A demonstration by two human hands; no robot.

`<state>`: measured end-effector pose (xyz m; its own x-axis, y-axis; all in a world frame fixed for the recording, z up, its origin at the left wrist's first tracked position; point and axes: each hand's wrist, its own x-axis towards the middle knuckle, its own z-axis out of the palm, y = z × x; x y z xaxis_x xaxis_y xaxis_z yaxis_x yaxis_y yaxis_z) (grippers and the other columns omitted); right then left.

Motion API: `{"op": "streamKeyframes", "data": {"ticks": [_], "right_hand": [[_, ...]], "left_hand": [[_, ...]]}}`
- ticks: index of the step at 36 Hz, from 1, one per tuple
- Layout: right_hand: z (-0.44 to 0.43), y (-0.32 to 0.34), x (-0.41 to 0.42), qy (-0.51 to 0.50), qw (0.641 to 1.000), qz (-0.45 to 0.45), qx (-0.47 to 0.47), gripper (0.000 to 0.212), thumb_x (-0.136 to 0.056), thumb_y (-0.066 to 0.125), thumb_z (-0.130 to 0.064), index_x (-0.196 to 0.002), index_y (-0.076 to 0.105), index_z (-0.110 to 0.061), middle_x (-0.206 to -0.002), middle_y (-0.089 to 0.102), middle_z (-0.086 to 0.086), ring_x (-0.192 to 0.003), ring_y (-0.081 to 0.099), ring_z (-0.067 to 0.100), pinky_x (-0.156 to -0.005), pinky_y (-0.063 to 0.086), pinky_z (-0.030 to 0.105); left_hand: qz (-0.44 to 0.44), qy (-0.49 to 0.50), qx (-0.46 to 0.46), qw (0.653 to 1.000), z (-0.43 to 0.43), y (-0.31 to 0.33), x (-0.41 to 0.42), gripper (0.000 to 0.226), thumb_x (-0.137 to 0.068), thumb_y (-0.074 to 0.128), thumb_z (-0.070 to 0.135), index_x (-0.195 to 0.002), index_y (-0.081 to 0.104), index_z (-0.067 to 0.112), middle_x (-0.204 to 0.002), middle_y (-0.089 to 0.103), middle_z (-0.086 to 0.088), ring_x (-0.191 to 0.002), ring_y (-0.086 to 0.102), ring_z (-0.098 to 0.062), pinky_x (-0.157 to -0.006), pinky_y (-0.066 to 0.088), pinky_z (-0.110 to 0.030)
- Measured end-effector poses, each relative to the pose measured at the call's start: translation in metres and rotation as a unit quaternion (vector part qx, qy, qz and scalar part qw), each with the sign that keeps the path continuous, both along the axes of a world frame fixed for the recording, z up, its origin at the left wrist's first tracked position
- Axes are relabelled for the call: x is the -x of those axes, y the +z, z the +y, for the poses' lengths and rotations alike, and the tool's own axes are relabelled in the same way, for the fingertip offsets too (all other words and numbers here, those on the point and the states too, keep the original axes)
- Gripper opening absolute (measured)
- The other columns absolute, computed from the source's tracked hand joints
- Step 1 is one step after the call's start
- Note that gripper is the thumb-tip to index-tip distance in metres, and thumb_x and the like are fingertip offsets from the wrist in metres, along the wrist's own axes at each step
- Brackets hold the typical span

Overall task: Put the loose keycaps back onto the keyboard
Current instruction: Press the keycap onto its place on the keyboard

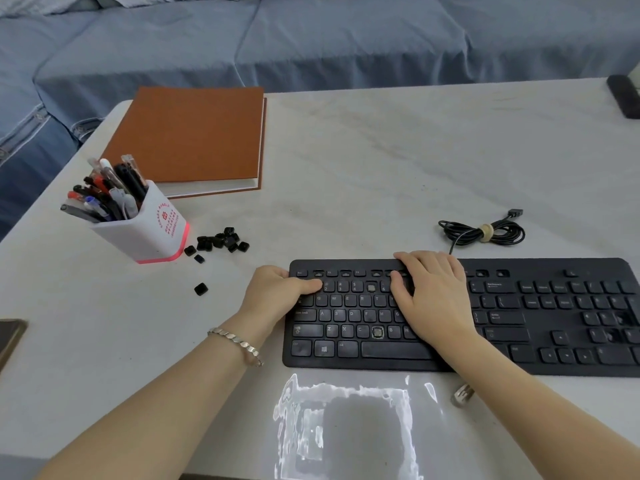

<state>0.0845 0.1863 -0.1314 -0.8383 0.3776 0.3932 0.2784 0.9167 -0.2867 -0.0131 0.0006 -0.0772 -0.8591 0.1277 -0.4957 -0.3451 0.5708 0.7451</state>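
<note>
Keycaps, small black plastic squares (219, 240), lie in a loose heap on the pale marbled tabletop (363, 161), just to the right of a white square pen pot with a glowing red base (145, 230). One more black keycap (201, 289) sits alone nearer the person, off to the left of the left hand (277, 292). That hand is at the left end of the long black plastic keyboard (554, 362): its fingers are curled down at the keyboard's edge, seemingly gripping it, while the thumb lies across the number row, bearing on a key near the 2, so the step in hand looks like seating a cap there. Further right two sockets stand bare, one in the number row (371, 287) and one in the bottom letter row (377, 332), and some function-row places look empty too, though blur makes that uncertain. The right hand (434, 296) rests flat on the keys with its fingers straight and spread, holding nothing, and seems to steady the board. To do this well, the thumb should press straight down on the cap's middle until it sits level with its neighbours, not tilted; the right hand should keep the board from sliding; then each cap's legend wants matching to its socket before it is pushed. A coiled black cable (485, 232) lies beyond the keyboard, near its back edge.
</note>
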Motion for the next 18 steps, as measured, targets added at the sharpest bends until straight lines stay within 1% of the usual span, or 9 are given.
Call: {"op": "streamKeyframes", "data": {"ticks": [3,5,8,11,13,14,15,16,18], "right_hand": [[-0.001,0.001,0.0,-0.001,1.0,0.002,0.002,0.042,-0.084,0.039,-0.034,-0.101,0.069,-0.01,-0.092,0.066,0.005,-0.088,0.059,0.028,-0.094,0.028,0.034],[-0.001,0.001,-0.001,-0.003,1.0,0.003,0.002,0.042,-0.084,0.04,-0.034,-0.101,0.069,-0.01,-0.092,0.066,0.005,-0.087,0.06,0.029,-0.093,0.028,0.033],[-0.001,0.001,-0.001,-0.006,1.0,-0.002,0.003,0.042,-0.084,0.04,-0.034,-0.1,0.069,-0.01,-0.091,0.066,0.005,-0.086,0.06,0.029,-0.092,0.028,0.033],[-0.002,0.001,-0.001,-0.004,1.0,-0.006,0.006,0.042,-0.084,0.039,-0.035,-0.101,0.069,-0.01,-0.092,0.066,0.005,-0.086,0.06,0.029,-0.093,0.028,0.033],[-0.001,0.001,0.0,-0.004,1.0,-0.008,0.007,0.042,-0.084,0.039,-0.035,-0.101,0.069,-0.011,-0.092,0.066,0.004,-0.086,0.06,0.028,-0.093,0.027,0.033],[-0.001,0.001,0.0,-0.004,1.0,-0.007,0.006,0.042,-0.084,0.039,-0.035,-0.101,0.069,-0.011,-0.092,0.066,0.005,-0.086,0.06,0.028,-0.093,0.028,0.033],[-0.001,0.001,0.0,-0.004,1.0,-0.006,0.005,0.042,-0.084,0.039,-0.035,-0.101,0.069,-0.01,-0.092,0.067,0.005,-0.086,0.06,0.028,-0.093,0.028,0.033],[-0.001,0.001,0.0,-0.003,1.0,-0.005,0.004,0.042,-0.084,0.039,-0.035,-0.101,0.069,-0.01,-0.092,0.067,0.005,-0.086,0.06,0.028,-0.093,0.028,0.033],[-0.001,0.0,0.0,-0.002,1.0,-0.003,0.003,0.043,-0.084,0.039,-0.035,-0.101,0.069,-0.01,-0.092,0.067,0.005,-0.086,0.06,0.029,-0.093,0.027,0.034]], "left_hand": [[0.041,-0.021,0.063,0.997,0.0,-0.004,-0.004,0.021,-0.075,0.076,0.029,-0.07,0.058,0.018,-0.074,0.065,0.004,-0.071,0.061,-0.013,-0.071,0.046,-0.027],[0.042,-0.024,0.063,0.997,0.0,-0.004,-0.006,0.017,-0.077,0.073,0.03,-0.076,0.06,0.019,-0.078,0.065,0.005,-0.075,0.061,-0.011,-0.071,0.046,-0.027],[0.012,-0.022,0.022,0.999,-0.001,0.0,-0.006,0.012,-0.082,0.07,0.02,-0.074,0.061,0.017,-0.077,0.064,0.004,-0.074,0.06,-0.012,-0.063,0.044,-0.021],[0.013,-0.015,0.004,1.0,-0.007,0.005,-0.006,0.015,-0.087,0.061,0.007,-0.074,0.064,0.014,-0.077,0.062,0.002,-0.077,0.057,-0.014,-0.06,0.039,-0.015],[0.032,0.027,-0.014,0.999,-0.015,0.004,-0.006,0.014,-0.089,0.055,0.002,-0.091,0.067,0.008,-0.091,0.063,-0.001,-0.087,0.053,-0.013,-0.067,0.039,-0.018],[0.035,0.062,-0.032,0.997,-0.02,0.003,-0.006,0.019,-0.09,0.053,0.001,-0.103,0.065,0.007,-0.102,0.061,-0.003,-0.092,0.051,-0.013,-0.074,0.037,-0.02],[0.027,0.1,-0.061,0.993,-0.025,0.004,-0.006,0.024,-0.09,0.051,-0.001,-0.109,0.063,0.006,-0.108,0.061,-0.006,-0.092,0.05,-0.013,-0.077,0.036,-0.021],[0.008,0.133,-0.104,0.986,-0.03,0.006,-0.006,0.028,-0.09,0.046,-0.006,-0.111,0.061,0.005,-0.109,0.06,-0.009,-0.087,0.05,-0.013,-0.076,0.037,-0.02],[-0.059,0.183,-0.218,0.957,-0.038,0.013,-0.008,0.038,-0.089,0.032,-0.016,-0.114,0.056,-0.002,-0.099,0.058,-0.011,-0.079,0.051,-0.011,-0.069,0.041,-0.018]]}}
